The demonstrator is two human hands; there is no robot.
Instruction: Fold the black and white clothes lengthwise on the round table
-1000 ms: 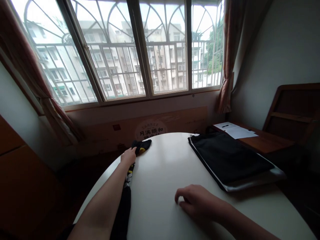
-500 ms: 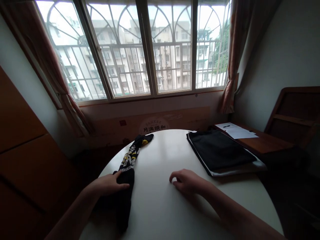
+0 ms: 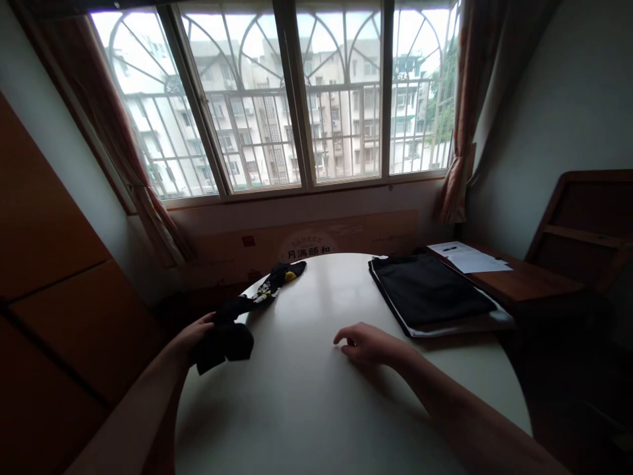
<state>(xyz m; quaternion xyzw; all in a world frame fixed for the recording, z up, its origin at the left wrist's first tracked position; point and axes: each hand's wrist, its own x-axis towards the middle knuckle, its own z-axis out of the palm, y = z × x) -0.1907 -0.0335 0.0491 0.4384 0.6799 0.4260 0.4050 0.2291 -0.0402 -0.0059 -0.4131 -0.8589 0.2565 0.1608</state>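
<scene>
My left hand (image 3: 194, 334) is closed around the near end of a black printed garment (image 3: 236, 309) at the left edge of the round white table (image 3: 306, 409). The garment runs up the tabletop as a narrow strip, with white and yellow patterning toward its far end. Its kind cannot be made out. A dark flap hangs out to the right of the hand. My right hand (image 3: 363, 343) rests on the table's middle, loosely curled, a small gap between thumb and forefinger, holding nothing. Beyond it lies a folded black garment (image 3: 430, 290) on a pale layer.
To the right is a wooden side table (image 3: 534, 284) with white papers (image 3: 467, 256) and a pen. An orange-brown cabinet (image 3: 64, 310) stands on the left. Behind the table is a box with Chinese lettering (image 3: 309, 245), below a barred window.
My left hand has moved left and slightly up, pulling the near end of the printed garment toward the table's left edge and bunching it. My right hand has barely moved.
</scene>
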